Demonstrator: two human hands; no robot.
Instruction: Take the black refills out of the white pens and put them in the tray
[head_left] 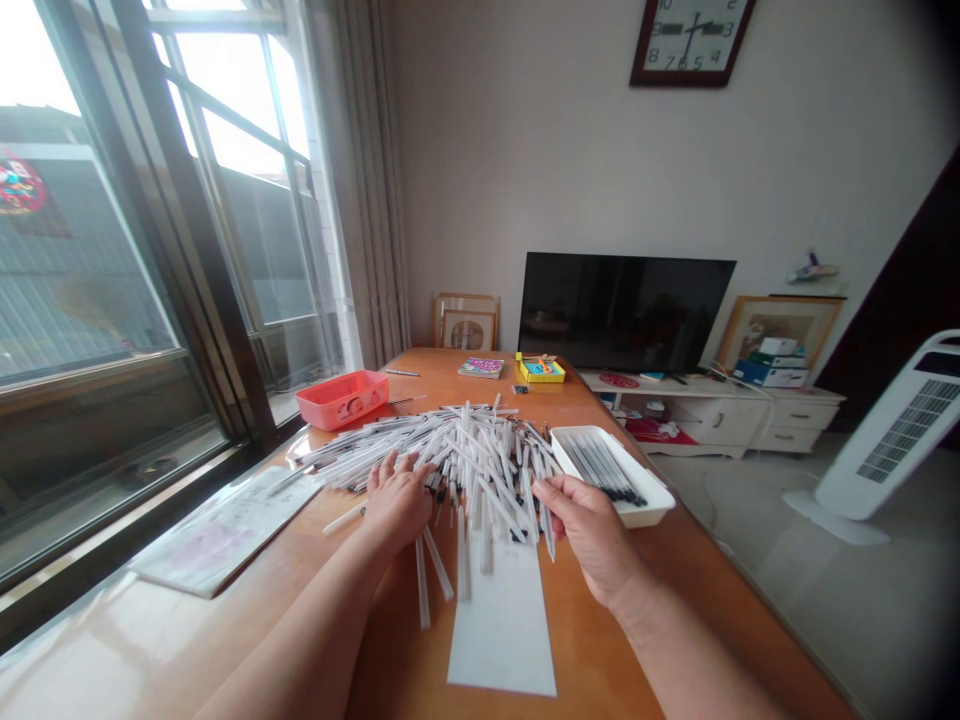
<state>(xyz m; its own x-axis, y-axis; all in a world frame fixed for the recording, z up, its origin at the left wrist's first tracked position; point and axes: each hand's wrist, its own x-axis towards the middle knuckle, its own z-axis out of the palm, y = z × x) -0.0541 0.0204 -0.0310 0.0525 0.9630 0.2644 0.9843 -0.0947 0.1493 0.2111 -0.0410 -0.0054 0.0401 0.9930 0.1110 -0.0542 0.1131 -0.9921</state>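
A big heap of whitish, translucent pen barrels and black-ended pens (480,450) lies across the middle of the wooden table. My left hand (397,493) rests on the near left side of the heap, its fingers spread over the pens. At the heap's right edge my right hand (581,515) pinches a slim whitish pen (550,535) between thumb and fingers, its tip pointing down. Just beyond that hand sits a white tray (654,500) with a row of pens (604,465) in it, black ends towards me. A white sheet (501,640) lies under the heap's near side.
A red plastic basket (345,398) stands at the back left, near the window. A booklet (217,545) lies on the left of the table (315,600). Farther back are a colourful book (481,368) and a yellow box (541,372). A white fan (892,430) stands right.
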